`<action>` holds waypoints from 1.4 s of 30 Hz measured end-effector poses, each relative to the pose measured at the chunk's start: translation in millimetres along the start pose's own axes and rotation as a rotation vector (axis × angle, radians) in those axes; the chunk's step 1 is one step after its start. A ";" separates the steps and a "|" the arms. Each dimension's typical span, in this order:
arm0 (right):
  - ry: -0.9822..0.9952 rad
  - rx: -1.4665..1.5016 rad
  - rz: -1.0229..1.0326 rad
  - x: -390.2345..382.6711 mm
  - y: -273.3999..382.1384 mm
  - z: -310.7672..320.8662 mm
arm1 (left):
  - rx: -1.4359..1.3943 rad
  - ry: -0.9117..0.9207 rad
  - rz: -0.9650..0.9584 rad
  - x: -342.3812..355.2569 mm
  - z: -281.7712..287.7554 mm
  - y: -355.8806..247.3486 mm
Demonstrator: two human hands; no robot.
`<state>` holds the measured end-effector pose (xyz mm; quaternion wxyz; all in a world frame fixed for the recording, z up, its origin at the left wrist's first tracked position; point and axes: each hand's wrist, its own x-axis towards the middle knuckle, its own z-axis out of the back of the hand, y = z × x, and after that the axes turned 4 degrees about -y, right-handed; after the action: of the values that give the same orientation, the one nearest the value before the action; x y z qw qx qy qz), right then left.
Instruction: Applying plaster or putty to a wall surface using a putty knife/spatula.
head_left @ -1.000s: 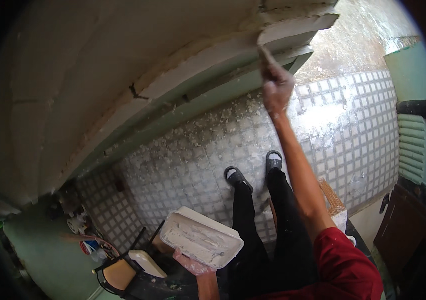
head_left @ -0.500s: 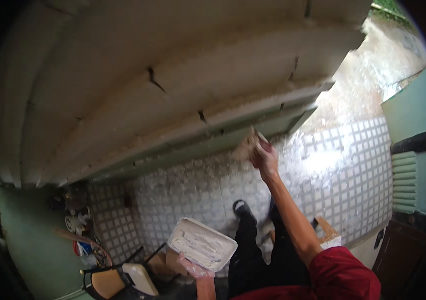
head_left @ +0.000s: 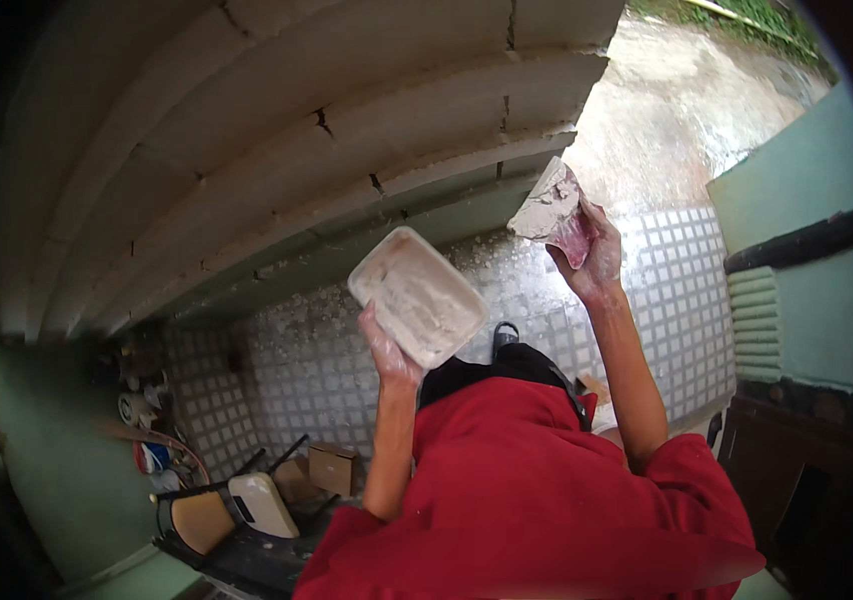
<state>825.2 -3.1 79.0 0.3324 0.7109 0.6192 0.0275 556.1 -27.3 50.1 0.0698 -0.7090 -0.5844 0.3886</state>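
Raised in front of me, my left hand point(head_left: 391, 350) grips one corner of a shallow white rectangular tray point(head_left: 375, 257). A thin, smeared layer of whitish putty point(head_left: 416, 298) covers the tray's bottom. My right hand point(head_left: 601, 252), dusted white, is closed on a flat putty spreader point(head_left: 574, 240) with a reddish lower part. A thick load of pale putty point(head_left: 548, 205) coats its face. The spreader is up and to the right of the tray, apart from it. It shows near the lower edge of a big pale stepped surface point(head_left: 276, 150) with dark cracks; whether they touch I cannot tell.
A tiled floor point(head_left: 676, 290) lies below me. At lower left are a chair point(head_left: 201, 522), a cardboard box point(head_left: 332, 468) and assorted items point(head_left: 153, 457) by a green wall point(head_left: 56, 460). A dark brown cabinet point(head_left: 776, 470) stands at right, and bright wet ground point(head_left: 686, 95) lies beyond.
My left hand has lifted the tray up and nearer the spreader. My right hand has moved up and right, its spreader now facing me with putty on it. The whole view has shifted.
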 end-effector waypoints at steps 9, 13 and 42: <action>0.156 0.003 -0.090 -25.6 8.0 -38.2 | 0.056 0.253 0.044 22.5 -60.0 10.3; 0.197 -0.009 -0.092 -29.2 35.3 -32.4 | 0.008 0.295 0.038 22.5 -79.6 5.7; -0.036 -1.029 1.697 28.4 221.3 -166.8 | -0.052 0.240 -0.019 63.2 -35.5 -14.0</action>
<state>947.3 92.9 310.2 0.4799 0.6881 -0.1873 0.5110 568.7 45.5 52.6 0.1246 -0.7464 -0.5884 0.2849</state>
